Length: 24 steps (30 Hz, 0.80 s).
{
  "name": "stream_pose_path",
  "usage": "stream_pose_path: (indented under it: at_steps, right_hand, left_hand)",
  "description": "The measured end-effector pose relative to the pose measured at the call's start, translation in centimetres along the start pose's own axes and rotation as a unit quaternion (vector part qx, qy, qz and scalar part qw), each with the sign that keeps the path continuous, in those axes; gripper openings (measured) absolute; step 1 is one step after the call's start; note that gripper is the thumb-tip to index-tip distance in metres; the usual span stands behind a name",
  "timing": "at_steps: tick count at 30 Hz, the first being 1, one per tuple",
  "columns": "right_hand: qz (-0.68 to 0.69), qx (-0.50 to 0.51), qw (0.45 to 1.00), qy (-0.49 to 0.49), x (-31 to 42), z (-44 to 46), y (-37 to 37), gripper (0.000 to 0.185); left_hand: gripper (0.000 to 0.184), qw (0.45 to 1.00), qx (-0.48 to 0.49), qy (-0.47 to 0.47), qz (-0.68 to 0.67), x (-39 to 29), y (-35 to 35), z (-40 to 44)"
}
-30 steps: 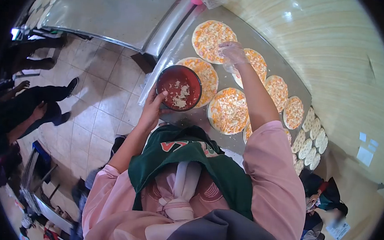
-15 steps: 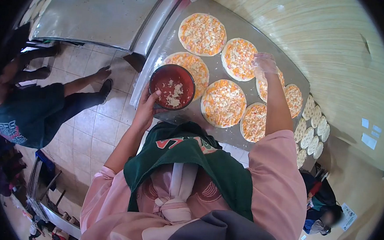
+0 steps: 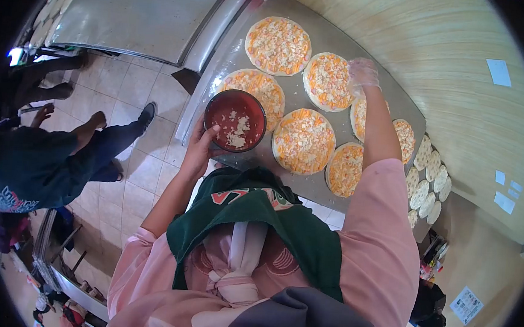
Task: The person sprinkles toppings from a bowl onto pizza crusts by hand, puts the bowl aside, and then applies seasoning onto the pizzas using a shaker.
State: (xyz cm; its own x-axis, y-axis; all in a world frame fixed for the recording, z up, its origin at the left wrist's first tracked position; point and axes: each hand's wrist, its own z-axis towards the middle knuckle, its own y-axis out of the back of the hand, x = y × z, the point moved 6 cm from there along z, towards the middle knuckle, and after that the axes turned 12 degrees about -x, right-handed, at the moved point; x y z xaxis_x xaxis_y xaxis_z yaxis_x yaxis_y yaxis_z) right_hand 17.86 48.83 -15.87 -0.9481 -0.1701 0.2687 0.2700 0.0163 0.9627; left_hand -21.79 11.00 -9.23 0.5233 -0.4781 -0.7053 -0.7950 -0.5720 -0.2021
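Observation:
A dark-rimmed red bowl with some crumbly pale topping at its bottom is gripped at the near rim by my left hand, thumb inside the edge. My right hand, in a clear plastic glove, is at the right edge of a topped pizza. Its fingers look curled together; what they hold is hidden. Nearer me lie a middle pizza and another pizza. The bowl partly covers a pizza, and my right forearm partly hides others. A further pizza lies at the back.
The pizzas lie on a metal table against a wood-patterned wall. Several plain dough rounds sit beyond its right end. Another metal surface stands at the back left. A person in a dark shirt is on the left.
My right hand has shifted slightly away from me, toward the wall. The bowl stays almost still in my left hand. The person on the left has changed posture, arms drawn in.

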Motion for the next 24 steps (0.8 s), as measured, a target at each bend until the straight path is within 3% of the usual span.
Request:
stream_pose_path:
  at_steps: [2, 5, 7, 8, 10, 11, 13, 14, 16, 17, 19, 20, 21, 22, 23, 24]
  right_hand:
    - [-0.040, -0.007, 0.998, 0.046, 2.2, 0.6, 0.0, 0.023]
    - [0.068, 0.027, 0.997, 0.003, 1.3, 1.5, -1.6, 0.026]
    - [0.163, -0.022, 0.971, 0.175, -1.7, 3.3, -4.6, 0.027]
    - [0.164, -0.021, 0.970, 0.177, -1.1, 3.0, -3.9, 0.027]
    - [-0.113, -0.035, 0.983, 0.138, 0.0, 1.4, -0.6, 0.028]
    - [-0.111, -0.035, 0.983, 0.141, 0.6, 0.7, 0.5, 0.028]
    - [-0.147, 0.021, 0.987, 0.060, 0.3, -0.4, 1.3, 0.030]
    - [-0.145, 0.021, 0.987, 0.063, 0.5, -0.7, 1.4, 0.030]
    - [-0.291, 0.118, 0.942, 0.123, 0.1, -2.2, 0.9, 0.030]
    - [-0.292, 0.116, 0.941, 0.122, -0.5, -3.3, 1.2, 0.030]
    - [-0.184, -0.035, 0.982, 0.026, -2.7, -5.1, 1.4, 0.030]
    - [-0.118, -0.003, 0.988, 0.103, -5.8, -5.1, -1.1, 0.030]
    - [-0.115, 0.043, 0.990, 0.067, -5.4, -6.5, -1.0, 0.034]
    - [-0.235, -0.018, 0.953, 0.187, -4.2, -7.7, -1.2, 0.031]
    - [-0.320, -0.090, 0.902, 0.275, -7.4, -7.8, -4.6, 0.039]
    - [-0.343, 0.071, 0.919, 0.179, -6.4, -8.0, -4.6, 0.045]
  left_hand:
    - [0.055, 1.000, -0.003, -0.009, 0.003, 0.3, 0.1, 0.0]
    - [0.055, 1.000, -0.001, -0.008, 0.006, 0.6, 0.1, -0.2]
    - [0.055, 1.000, -0.004, -0.010, -0.001, 0.5, -0.1, -0.5]
    - [0.054, 1.000, -0.005, -0.011, -0.006, 0.5, -0.1, -0.6]
    - [0.057, 1.000, -0.002, 0.000, -0.016, 0.9, 0.2, -0.5]
    - [0.060, 1.000, 0.003, 0.010, -0.025, 1.0, 0.3, -0.4]
    - [0.060, 1.000, -0.004, 0.011, -0.028, 0.9, 0.4, -0.5]
    - [0.061, 0.999, -0.005, 0.015, -0.030, 1.0, 0.5, -0.6]
    - [0.056, 1.000, -0.006, 0.006, -0.021, 1.0, 0.5, -0.7]
    - [0.053, 1.000, -0.007, -0.006, -0.011, 0.8, 0.5, -0.7]
    - [0.054, 1.000, -0.014, 0.015, 0.010, 0.9, 0.3, -1.0]
    - [0.056, 0.999, -0.032, 0.034, 0.029, 0.7, 0.7, -1.3]
    - [0.059, 0.999, -0.020, -0.025, 0.017, -0.7, 0.1, -1.7]
    - [0.057, 0.999, -0.018, -0.030, 0.033, -0.6, 0.5, -1.8]
    - [0.075, 1.000, 0.020, -0.019, 0.003, 0.4, 0.9, -0.7]
    - [0.074, 0.999, 0.025, -0.029, -0.019, 1.2, 1.2, -0.3]
